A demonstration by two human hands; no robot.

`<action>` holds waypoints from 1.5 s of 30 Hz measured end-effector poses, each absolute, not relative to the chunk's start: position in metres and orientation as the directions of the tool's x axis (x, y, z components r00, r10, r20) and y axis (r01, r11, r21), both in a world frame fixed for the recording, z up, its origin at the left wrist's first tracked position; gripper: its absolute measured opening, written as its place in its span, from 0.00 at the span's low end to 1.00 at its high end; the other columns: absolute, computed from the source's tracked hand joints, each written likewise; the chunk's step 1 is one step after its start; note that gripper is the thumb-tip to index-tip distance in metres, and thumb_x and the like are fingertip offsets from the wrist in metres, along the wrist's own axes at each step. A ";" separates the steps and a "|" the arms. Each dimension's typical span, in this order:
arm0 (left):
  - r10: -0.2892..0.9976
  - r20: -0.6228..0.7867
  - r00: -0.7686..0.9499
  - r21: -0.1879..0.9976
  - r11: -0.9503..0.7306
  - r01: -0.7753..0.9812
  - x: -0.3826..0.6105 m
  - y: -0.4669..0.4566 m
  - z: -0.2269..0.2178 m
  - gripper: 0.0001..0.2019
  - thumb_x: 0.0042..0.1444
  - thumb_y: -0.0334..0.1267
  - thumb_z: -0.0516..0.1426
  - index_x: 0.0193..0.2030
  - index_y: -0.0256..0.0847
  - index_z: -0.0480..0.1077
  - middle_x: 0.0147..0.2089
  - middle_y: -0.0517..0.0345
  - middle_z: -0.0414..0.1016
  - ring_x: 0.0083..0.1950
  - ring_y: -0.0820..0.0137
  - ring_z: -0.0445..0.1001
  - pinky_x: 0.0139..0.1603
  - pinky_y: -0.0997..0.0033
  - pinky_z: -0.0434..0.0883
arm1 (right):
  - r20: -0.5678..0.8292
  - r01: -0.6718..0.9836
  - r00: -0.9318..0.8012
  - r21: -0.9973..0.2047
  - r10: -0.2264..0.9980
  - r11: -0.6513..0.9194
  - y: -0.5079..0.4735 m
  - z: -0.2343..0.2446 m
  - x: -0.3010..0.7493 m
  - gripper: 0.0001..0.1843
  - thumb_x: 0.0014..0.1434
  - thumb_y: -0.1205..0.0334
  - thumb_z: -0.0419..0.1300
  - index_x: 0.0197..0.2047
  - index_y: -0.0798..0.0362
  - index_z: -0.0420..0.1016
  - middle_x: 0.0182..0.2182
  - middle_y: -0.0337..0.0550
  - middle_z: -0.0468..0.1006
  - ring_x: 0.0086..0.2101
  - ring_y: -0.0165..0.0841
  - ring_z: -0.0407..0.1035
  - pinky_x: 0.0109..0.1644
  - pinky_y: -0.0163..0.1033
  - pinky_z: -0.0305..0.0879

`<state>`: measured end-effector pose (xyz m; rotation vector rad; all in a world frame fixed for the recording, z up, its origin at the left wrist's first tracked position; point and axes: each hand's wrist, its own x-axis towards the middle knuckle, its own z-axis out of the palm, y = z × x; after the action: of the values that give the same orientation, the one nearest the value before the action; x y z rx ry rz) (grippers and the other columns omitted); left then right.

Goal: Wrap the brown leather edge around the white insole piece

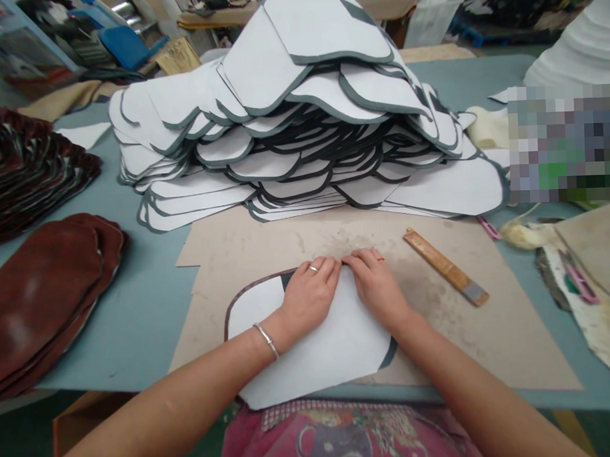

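Observation:
A white cut piece with a dark border lies flat on the brown cardboard sheet in front of me. My left hand presses palm down on its upper middle, fingers together, with a ring and a wrist bangle. My right hand rests beside it, fingertips pinching or pressing the piece's far edge. The two hands' fingertips almost touch at that edge. Neither hand lifts anything.
A tall heap of similar white pieces fills the table behind the cardboard. A wooden stick tool lies right of my hands. Reddish-brown leather pieces are stacked at the left. Scraps and pink clips sit at the right.

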<state>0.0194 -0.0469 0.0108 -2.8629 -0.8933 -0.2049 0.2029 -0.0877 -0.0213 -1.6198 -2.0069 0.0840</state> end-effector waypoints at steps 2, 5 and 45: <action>0.555 0.163 0.816 -0.084 -0.816 0.572 0.017 -0.047 0.011 0.19 0.69 0.31 0.51 0.65 0.32 0.65 0.57 0.45 0.71 0.56 0.58 0.69 0.51 0.57 0.69 | 0.378 0.887 -0.096 -0.388 0.921 0.251 -0.089 -0.021 0.204 0.15 0.67 0.70 0.50 0.51 0.53 0.75 0.43 0.50 0.74 0.45 0.41 0.66 0.51 0.49 0.68; 0.559 0.174 0.811 -0.071 -0.814 0.576 0.019 -0.048 0.011 0.19 0.69 0.32 0.52 0.65 0.35 0.65 0.58 0.46 0.71 0.57 0.56 0.69 0.51 0.55 0.69 | 0.371 0.900 -0.083 -0.372 0.925 0.229 -0.097 -0.020 0.204 0.15 0.67 0.70 0.50 0.50 0.55 0.75 0.44 0.52 0.73 0.44 0.42 0.65 0.51 0.50 0.68; 0.406 0.201 0.892 -0.050 -0.905 0.423 0.023 -0.038 0.008 0.16 0.71 0.30 0.47 0.59 0.29 0.69 0.60 0.42 0.71 0.59 0.60 0.69 0.54 0.59 0.68 | 0.363 0.928 0.023 -0.354 0.931 0.115 -0.116 -0.021 0.191 0.16 0.68 0.69 0.47 0.52 0.55 0.73 0.44 0.53 0.73 0.43 0.42 0.64 0.48 0.49 0.67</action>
<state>0.0235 -0.0383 0.0079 -2.9650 -0.6506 -0.2839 0.1905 -0.1156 -0.0207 -1.7996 -1.8903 0.0078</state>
